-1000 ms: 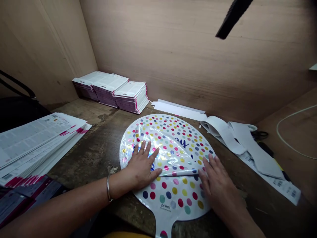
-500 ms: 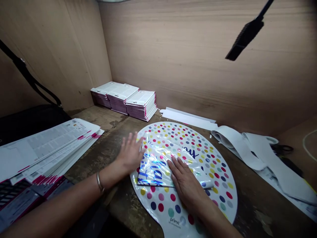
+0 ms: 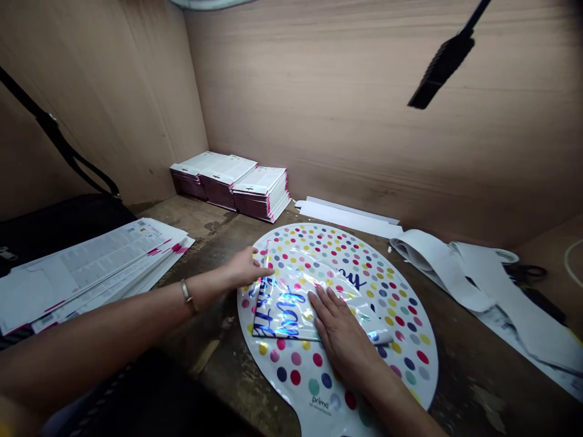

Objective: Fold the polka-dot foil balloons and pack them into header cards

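A flat round white foil balloon with coloured dots lies on the table, its neck toward me. On top is a folded dotted foil piece with shiny blue lettering; I cannot tell whether it belongs to the same balloon. My left hand is at the piece's upper left edge, fingers curled in and the thumb side over the foil. My right hand lies flat on the folded piece near its lower right, fingers stretched out, pressing it down.
Stacks of printed cards stand by the back wall. Fanned printed card sheets lie at left. White paper strips curl along the right, beside black-handled scissors. A black strap hangs at upper right.
My left hand went from spread fingers to curled ones at the fold's left edge. The fold's left part has shifted slightly. My right hand stays in place.
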Demonstrator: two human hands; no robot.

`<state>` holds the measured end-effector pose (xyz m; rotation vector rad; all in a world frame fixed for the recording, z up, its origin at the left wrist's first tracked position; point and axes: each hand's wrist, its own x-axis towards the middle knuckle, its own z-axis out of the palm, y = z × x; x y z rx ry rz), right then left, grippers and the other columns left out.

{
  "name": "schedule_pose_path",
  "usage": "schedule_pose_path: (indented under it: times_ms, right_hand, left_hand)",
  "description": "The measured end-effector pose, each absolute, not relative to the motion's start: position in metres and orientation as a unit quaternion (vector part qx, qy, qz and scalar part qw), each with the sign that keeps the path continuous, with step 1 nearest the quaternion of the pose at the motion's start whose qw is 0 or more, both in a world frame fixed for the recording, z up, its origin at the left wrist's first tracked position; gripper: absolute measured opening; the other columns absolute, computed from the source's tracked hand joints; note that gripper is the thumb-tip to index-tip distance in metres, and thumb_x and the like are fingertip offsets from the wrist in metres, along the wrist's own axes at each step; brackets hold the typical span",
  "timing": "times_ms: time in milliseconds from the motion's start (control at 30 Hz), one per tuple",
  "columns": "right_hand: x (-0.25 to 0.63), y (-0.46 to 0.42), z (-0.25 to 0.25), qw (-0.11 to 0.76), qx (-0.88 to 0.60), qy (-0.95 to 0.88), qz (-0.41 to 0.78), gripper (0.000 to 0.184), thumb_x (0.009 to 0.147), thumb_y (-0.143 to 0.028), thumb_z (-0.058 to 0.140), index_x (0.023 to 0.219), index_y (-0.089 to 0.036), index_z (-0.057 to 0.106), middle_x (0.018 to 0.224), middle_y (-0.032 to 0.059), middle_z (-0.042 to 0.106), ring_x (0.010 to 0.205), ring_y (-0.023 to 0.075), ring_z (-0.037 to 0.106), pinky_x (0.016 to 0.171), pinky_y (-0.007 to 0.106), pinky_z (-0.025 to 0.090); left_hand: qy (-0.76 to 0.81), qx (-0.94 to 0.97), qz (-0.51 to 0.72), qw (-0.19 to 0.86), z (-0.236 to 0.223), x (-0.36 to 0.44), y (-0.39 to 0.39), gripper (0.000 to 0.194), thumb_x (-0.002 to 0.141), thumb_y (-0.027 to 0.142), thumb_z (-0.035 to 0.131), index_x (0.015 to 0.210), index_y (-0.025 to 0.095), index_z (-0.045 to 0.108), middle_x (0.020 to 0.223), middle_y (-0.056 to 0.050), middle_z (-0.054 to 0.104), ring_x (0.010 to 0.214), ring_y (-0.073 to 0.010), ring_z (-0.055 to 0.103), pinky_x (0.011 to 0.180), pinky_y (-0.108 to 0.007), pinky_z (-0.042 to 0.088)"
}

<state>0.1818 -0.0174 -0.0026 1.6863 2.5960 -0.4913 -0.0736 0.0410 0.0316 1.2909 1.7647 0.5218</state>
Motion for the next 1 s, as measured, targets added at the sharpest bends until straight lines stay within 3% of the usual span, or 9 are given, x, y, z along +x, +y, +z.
schedule_pose_path:
  times_ms: [133, 200, 400, 500, 633, 700, 767, 900, 1000]
  right_hand:
    - [0.182, -0.017, -0.001, -0.002, 0.541, 0.824, -0.167, 0.051, 0.095, -0.045, 0.019, 0.144, -0.031, 0.022, 0.153, -0.0034, 0.014, 0.14, 0.0205, 0.01, 0.113, 0.046, 0.016]
    - [0.182, -0.017, -0.002, -0.007, 0.546, 0.819, -0.177, 0.05, 0.095, -0.046, 0.02, 0.144, -0.034, 0.02, 0.152, -0.0048, 0.014, 0.14, 0.0207, 0.01, 0.113, 0.047, 0.015]
    - [0.189, -0.02, 0.001, -0.039, 0.55, 0.801, -0.235, 0.052, 0.093, -0.046, 0.03, 0.143, -0.037, 0.023, 0.152, -0.0059, 0.015, 0.14, 0.0229, 0.011, 0.111, 0.05, 0.02]
    - [0.201, -0.003, 0.017, -0.139, 0.591, 0.758, -0.236, 0.061, 0.089, -0.046, 0.042, 0.144, -0.032, 0.021, 0.153, -0.0012, 0.016, 0.139, 0.0248, 0.016, 0.108, 0.05, 0.028]
    - [0.222, 0.051, 0.061, -0.263, 0.593, 0.719, -0.249, 0.075, 0.073, -0.047, 0.066, 0.138, -0.023, 0.038, 0.143, 0.0115, 0.039, 0.129, 0.03, 0.038, 0.1, 0.047, 0.04]
    - [0.231, 0.07, 0.088, -0.229, 0.535, 0.719, -0.38, 0.06, 0.07, -0.047, 0.068, 0.121, -0.018, 0.056, 0.123, 0.0134, 0.059, 0.109, 0.0307, 0.057, 0.087, 0.045, 0.051]
    - [0.237, 0.073, 0.111, -0.242, 0.503, 0.726, -0.402, 0.04, 0.075, -0.046, 0.064, 0.101, -0.016, 0.066, 0.099, 0.0105, 0.069, 0.088, 0.0271, 0.066, 0.075, 0.041, 0.055]
    - [0.238, 0.031, 0.117, -0.389, 0.464, 0.793, -0.062, 0.016, 0.082, -0.032, 0.059, 0.089, -0.022, 0.07, 0.097, 0.0067, 0.068, 0.089, 0.0228, 0.063, 0.079, 0.039, 0.053]
    - [0.239, -0.01, 0.075, -0.36, 0.415, 0.833, 0.068, 0.021, 0.082, -0.022, 0.056, 0.095, -0.026, 0.071, 0.102, 0.0084, 0.067, 0.098, 0.0241, 0.06, 0.084, 0.041, 0.052]
  left_hand:
    - [0.689, 0.466, 0.214, 0.512, 0.022, -0.055, 0.072, 0.061, 0.065, 0.038, 0.075, 0.114, 0.01, 0.052, 0.062, -0.003, 0.063, 0.051, -0.0184, 0.061, 0.046, -0.026, 0.047]
    - [0.659, 0.457, 0.229, 0.551, 0.015, -0.052, 0.074, 0.046, 0.064, 0.037, 0.075, 0.099, 0.012, 0.058, 0.055, -0.001, 0.06, 0.045, -0.0172, 0.058, 0.043, -0.026, 0.046]
    - [0.557, 0.465, 0.344, 0.596, 0.004, -0.057, 0.052, 0.044, 0.066, 0.046, 0.072, 0.094, 0.014, 0.06, 0.081, -0.006, 0.069, 0.07, -0.0193, 0.067, 0.062, -0.029, 0.053]
    - [0.515, 0.495, 0.373, 0.592, 0.011, -0.057, 0.049, 0.046, 0.062, 0.046, 0.075, 0.091, 0.012, 0.063, 0.083, -0.007, 0.07, 0.072, -0.0198, 0.066, 0.065, -0.03, 0.053]
    - [0.457, 0.542, 0.383, 0.592, 0.041, -0.047, 0.066, 0.041, 0.058, 0.042, 0.079, 0.082, 0.011, 0.066, 0.077, -0.005, 0.07, 0.07, -0.019, 0.064, 0.065, -0.029, 0.052]
    - [0.42, 0.574, 0.394, 0.582, 0.066, -0.04, 0.073, 0.038, 0.06, 0.042, 0.078, 0.08, 0.012, 0.066, 0.075, -0.003, 0.069, 0.071, -0.0181, 0.064, 0.066, -0.028, 0.051]
    - [0.372, 0.644, 0.424, 0.516, 0.092, -0.037, 0.073, 0.033, 0.069, 0.041, 0.072, 0.083, 0.012, 0.067, 0.079, -0.003, 0.068, 0.076, -0.0186, 0.063, 0.07, -0.029, 0.051]
    - [0.323, 0.796, 0.455, 0.236, 0.106, -0.043, 0.049, 0.019, 0.078, 0.034, 0.065, 0.087, 0.018, 0.07, 0.097, -0.007, 0.067, 0.101, -0.0232, 0.058, 0.09, -0.038, 0.046]
    - [0.321, 0.851, 0.387, 0.156, 0.066, -0.052, 0.021, 0.017, 0.081, 0.027, 0.063, 0.096, 0.022, 0.069, 0.104, -0.008, 0.066, 0.113, -0.024, 0.052, 0.097, -0.04, 0.042]
